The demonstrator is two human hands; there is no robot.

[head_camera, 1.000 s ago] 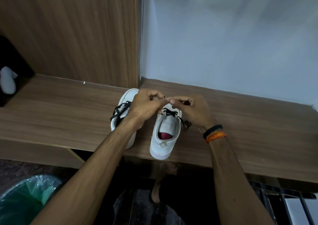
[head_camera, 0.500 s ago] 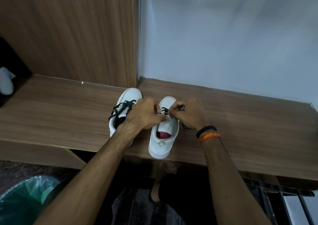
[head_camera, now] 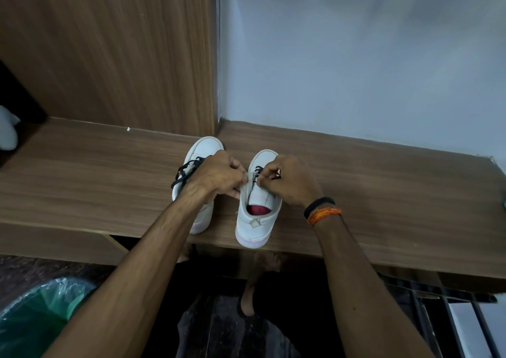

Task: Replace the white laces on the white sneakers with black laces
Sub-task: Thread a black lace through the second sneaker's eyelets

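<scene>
Left sneaker point(head_camera: 202, 149) already carries black laces. Both hands, left hand point(head_camera: 219, 175) and right hand point(head_camera: 290, 179), pinch the black lace point(head_camera: 256, 172) over the right sneaker point(head_camera: 257, 212) near the surface point(head_camera: 82, 182) front edge; lacing there looks partly done.

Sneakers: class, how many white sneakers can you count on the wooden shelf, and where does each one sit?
2. The left sneaker stands under the left hand, black lace showing. The right sneaker stands beside it, both hands working its black lace; the right hand covers its side.

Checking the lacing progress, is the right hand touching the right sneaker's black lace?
Touching. The head view shows the right hand with fingertips pinched on the black lace over the right sneaker.
</scene>
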